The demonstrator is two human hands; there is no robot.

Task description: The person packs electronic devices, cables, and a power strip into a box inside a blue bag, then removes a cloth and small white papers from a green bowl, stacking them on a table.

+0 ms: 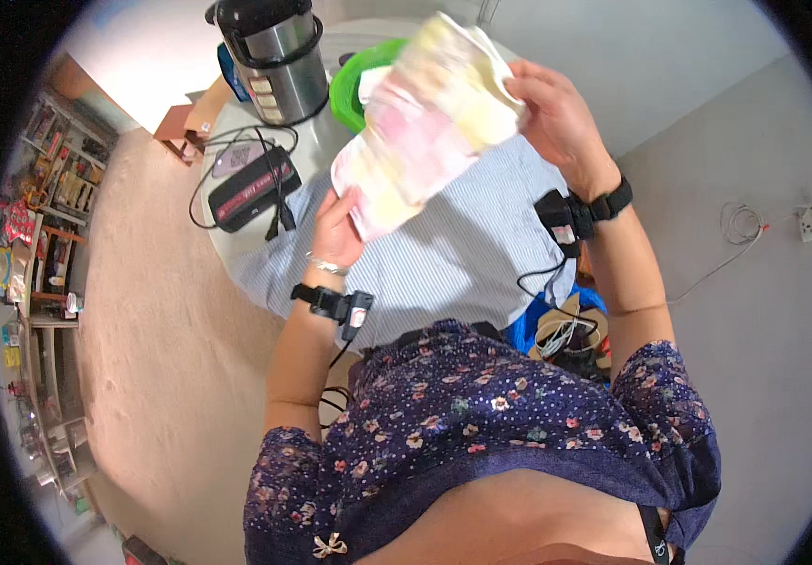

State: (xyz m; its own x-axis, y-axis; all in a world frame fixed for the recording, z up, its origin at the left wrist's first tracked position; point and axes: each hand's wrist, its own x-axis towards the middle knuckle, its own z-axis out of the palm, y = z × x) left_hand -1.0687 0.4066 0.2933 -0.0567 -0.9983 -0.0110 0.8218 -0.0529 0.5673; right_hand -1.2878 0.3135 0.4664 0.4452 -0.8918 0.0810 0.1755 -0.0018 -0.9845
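Note:
Both of my hands hold a pale pink and yellow piece of cloth [434,127], stretched at a slant above the table. My left hand [339,229] pinches its lower left corner. At its upper right edge, my right hand [554,113] grips the fabric, which looks slightly blurred. Under it lies a blue-and-white striped cloth [434,268], spread over the near part of the table. Partly hidden behind the held cloth is a green plastic basket [348,92] with some white fabric inside.
A steel airpot [286,70] stands at the back left of the round white table [219,244]. Near it lie a black box-shaped device [254,189], black cables and a phone [240,157]. Stocked shelves [60,183] line the far left. A wall socket [809,222] is at right.

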